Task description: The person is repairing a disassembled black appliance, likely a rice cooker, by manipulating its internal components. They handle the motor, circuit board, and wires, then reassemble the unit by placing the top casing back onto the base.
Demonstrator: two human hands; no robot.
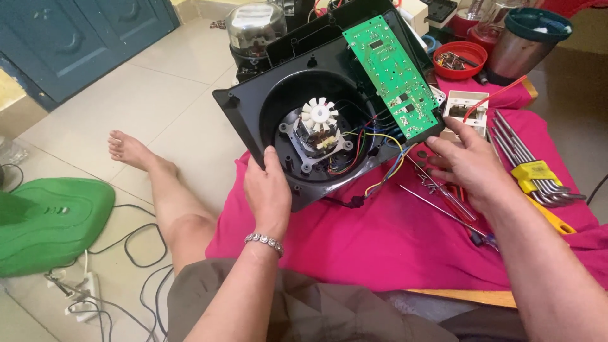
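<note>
Opened appliance base held over a pink cloth on the worktop.
Head view: the left hand [269,190] pinches the near rim of the black housing [253,104], already opened, exposing motor [318,130] and green circuit board [391,76]; wires remain attached. Its long axis runs near-left to far-right. The right hand [465,161], fingers spread, rests beside the board.

light: bright, even daylight | shadows: soft, faint under the forearms | glare: pale sheen on floor tiles [145,95], highlight on glass dome [255,25] | focus: sharp centre | edges: slight wide-angle stretch
</note>
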